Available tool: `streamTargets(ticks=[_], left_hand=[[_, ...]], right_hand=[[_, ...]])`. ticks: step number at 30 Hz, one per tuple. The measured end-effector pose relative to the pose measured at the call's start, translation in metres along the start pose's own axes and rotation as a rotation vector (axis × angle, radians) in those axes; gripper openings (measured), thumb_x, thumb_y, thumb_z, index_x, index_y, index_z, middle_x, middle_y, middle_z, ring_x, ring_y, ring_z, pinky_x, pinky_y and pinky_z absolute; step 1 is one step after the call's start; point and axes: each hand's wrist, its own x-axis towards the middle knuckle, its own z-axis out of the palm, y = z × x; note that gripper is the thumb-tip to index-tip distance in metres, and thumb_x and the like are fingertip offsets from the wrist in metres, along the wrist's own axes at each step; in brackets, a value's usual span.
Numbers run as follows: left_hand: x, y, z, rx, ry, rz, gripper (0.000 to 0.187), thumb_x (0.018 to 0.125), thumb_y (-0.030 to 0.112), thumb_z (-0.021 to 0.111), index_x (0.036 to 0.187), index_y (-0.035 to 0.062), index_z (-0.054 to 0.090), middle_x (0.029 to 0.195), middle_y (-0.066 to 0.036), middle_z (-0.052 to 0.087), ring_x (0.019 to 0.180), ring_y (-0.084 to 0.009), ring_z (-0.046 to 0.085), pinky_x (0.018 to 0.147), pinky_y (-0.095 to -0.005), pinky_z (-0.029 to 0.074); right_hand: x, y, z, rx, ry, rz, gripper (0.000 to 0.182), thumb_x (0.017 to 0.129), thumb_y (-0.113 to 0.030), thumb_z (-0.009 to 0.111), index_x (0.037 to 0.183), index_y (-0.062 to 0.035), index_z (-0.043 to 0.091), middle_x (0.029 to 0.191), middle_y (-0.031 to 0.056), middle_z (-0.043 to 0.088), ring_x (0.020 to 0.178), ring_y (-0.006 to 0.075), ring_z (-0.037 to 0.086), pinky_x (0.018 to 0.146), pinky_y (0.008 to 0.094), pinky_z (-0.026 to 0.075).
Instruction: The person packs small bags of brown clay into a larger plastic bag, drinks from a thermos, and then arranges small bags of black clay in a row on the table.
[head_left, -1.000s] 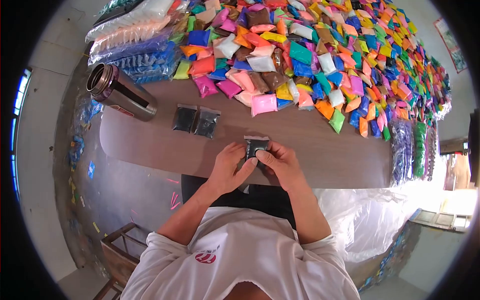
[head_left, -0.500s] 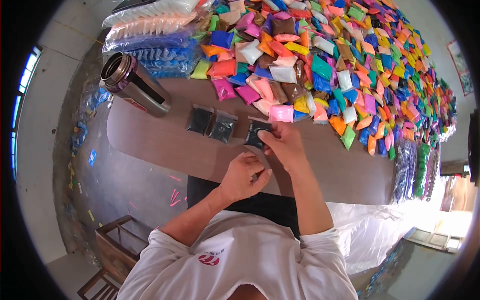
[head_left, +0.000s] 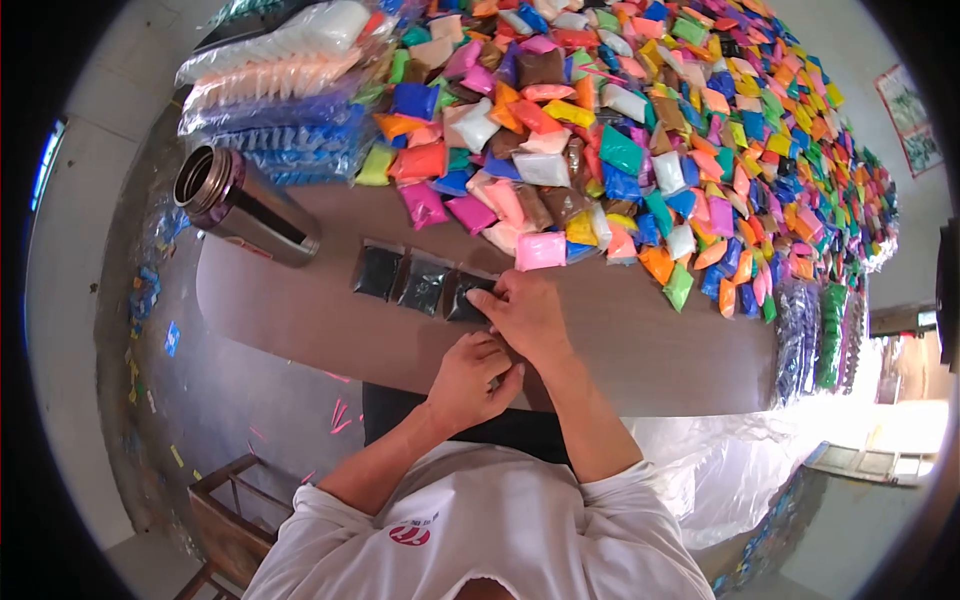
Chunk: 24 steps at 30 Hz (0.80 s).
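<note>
Near the centre of the frame, three small black rectangular packets in clear plastic film (head_left: 424, 286) lie in a slanting row, just beside one another, on the brown, smooth tabletop (head_left: 640, 340). The right hand (head_left: 532, 312) grips the right end of the rightmost packet, its thumb laid over the dark face. The left hand (head_left: 472, 378), just below, has its fingers loosely curled near the tabletop's front edge; whether anything is inside it cannot be told. A metallic grey-brown cylindrical flask with an open mouth (head_left: 262, 215) is at centre left. A heap of multicoloured plastic-wrapped packets (head_left: 622, 150) fills the upper right.
</note>
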Motion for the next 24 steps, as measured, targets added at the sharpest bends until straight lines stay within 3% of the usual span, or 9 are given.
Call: streamTargets(ticks=[2, 3, 6, 9, 12, 14, 16, 20, 24], left_hand=[[0.001, -0.001, 0.001, -0.009, 0.026, 0.024, 0.014, 0.075, 0.002, 0.07, 0.068, 0.0023, 0.058, 0.072, -0.009, 0.064, 0.08, -0.0313, 0.063, 0.077, -0.0403, 0.051], [0.001, -0.002, 0.002, -0.014, 0.038, 0.035, 0.013, 0.075, 0.002, 0.07, 0.068, 0.0021, 0.058, 0.072, -0.009, 0.064, 0.08, -0.0312, 0.063, 0.076, -0.0403, 0.051], [0.0, -0.004, 0.006, -0.008, 0.067, 0.047, 0.019, 0.078, 0.007, 0.071, 0.066, 0.0038, 0.056, 0.071, -0.01, 0.061, 0.078, -0.0318, 0.061, 0.073, -0.0407, 0.049], [-0.002, -0.002, 0.005, 0.012, 0.055, 0.026, 0.02, 0.077, 0.007, 0.071, 0.065, 0.0036, 0.056, 0.071, -0.01, 0.062, 0.078, -0.0312, 0.061, 0.071, -0.0407, 0.05], [-0.001, 0.0, 0.004, 0.005, 0.048, 0.007, 0.014, 0.075, 0.002, 0.071, 0.069, 0.0023, 0.059, 0.072, -0.01, 0.063, 0.079, -0.0297, 0.064, 0.074, -0.0396, 0.051], [0.0, 0.0, 0.003, 0.015, 0.043, 0.008, 0.015, 0.075, 0.001, 0.071, 0.067, 0.0024, 0.058, 0.072, -0.01, 0.063, 0.079, -0.0295, 0.063, 0.074, -0.0393, 0.051], [0.001, 0.001, 0.005, 0.02, 0.048, 0.026, 0.018, 0.075, 0.002, 0.072, 0.066, 0.0028, 0.056, 0.072, -0.01, 0.063, 0.077, -0.0299, 0.062, 0.073, -0.0395, 0.05], [0.0, 0.0, 0.007, 0.021, 0.072, 0.048, 0.022, 0.075, 0.004, 0.072, 0.064, 0.0038, 0.053, 0.073, -0.011, 0.062, 0.075, -0.0311, 0.06, 0.07, -0.0402, 0.049], [0.001, 0.001, 0.006, 0.031, 0.047, 0.025, 0.023, 0.075, 0.003, 0.072, 0.064, 0.0044, 0.053, 0.074, -0.011, 0.062, 0.075, -0.0319, 0.06, 0.07, -0.04, 0.05]], right_hand=[[0.0, -0.003, -0.007, -0.066, -0.041, 0.002, 0.038, 0.082, -0.036, 0.078, 0.08, 0.0007, 0.069, 0.072, 0.0214, 0.067, 0.07, 0.0387, 0.068, 0.063, 0.047, 0.051], [-0.001, -0.002, -0.008, -0.092, -0.039, -0.009, 0.036, 0.084, -0.034, 0.078, 0.08, 0.001, 0.07, 0.071, 0.02, 0.067, 0.066, 0.0332, 0.069, 0.061, 0.0435, 0.052], [-0.01, -0.001, -0.013, 0.21, -0.079, 0.081, 0.028, 0.088, -0.027, 0.075, 0.085, 0.0008, 0.071, 0.069, 0.0183, 0.067, 0.064, 0.0278, 0.069, 0.059, 0.0397, 0.052], [-0.02, -0.008, -0.031, 0.397, 0.044, 0.179, 0.016, 0.09, -0.016, 0.072, 0.091, -0.0006, 0.071, 0.073, 0.0154, 0.069, 0.064, 0.0237, 0.068, 0.06, 0.0365, 0.052], [-0.009, 0.017, -0.054, 0.115, 0.48, -0.258, 0.011, 0.09, -0.009, 0.069, 0.099, -0.0023, 0.07, 0.079, 0.013, 0.07, 0.067, 0.0248, 0.068, 0.061, 0.0355, 0.053], [0.014, 0.016, -0.076, -0.057, 0.631, -0.495, 0.012, 0.09, -0.007, 0.069, 0.101, -0.0025, 0.069, 0.08, 0.0123, 0.07, 0.067, 0.0245, 0.068, 0.062, 0.0344, 0.052], [0.032, 0.019, -0.099, -0.095, 0.725, -0.581, 0.015, 0.09, -0.005, 0.068, 0.104, -0.0028, 0.069, 0.081, 0.0123, 0.07, 0.068, 0.0245, 0.067, 0.063, 0.0337, 0.052], [0.064, 0.023, -0.154, -0.06, 0.835, -0.458, 0.017, 0.091, -0.005, 0.064, 0.107, -0.003, 0.069, 0.079, 0.0126, 0.068, 0.07, 0.0234, 0.066, 0.065, 0.0332, 0.051], [0.119, 0.018, -0.207, -0.029, 0.771, -0.481, 0.017, 0.092, -0.007, 0.061, 0.106, -0.0028, 0.07, 0.079, 0.0113, 0.069, 0.069, 0.0208, 0.065, 0.064, 0.0321, 0.051]])
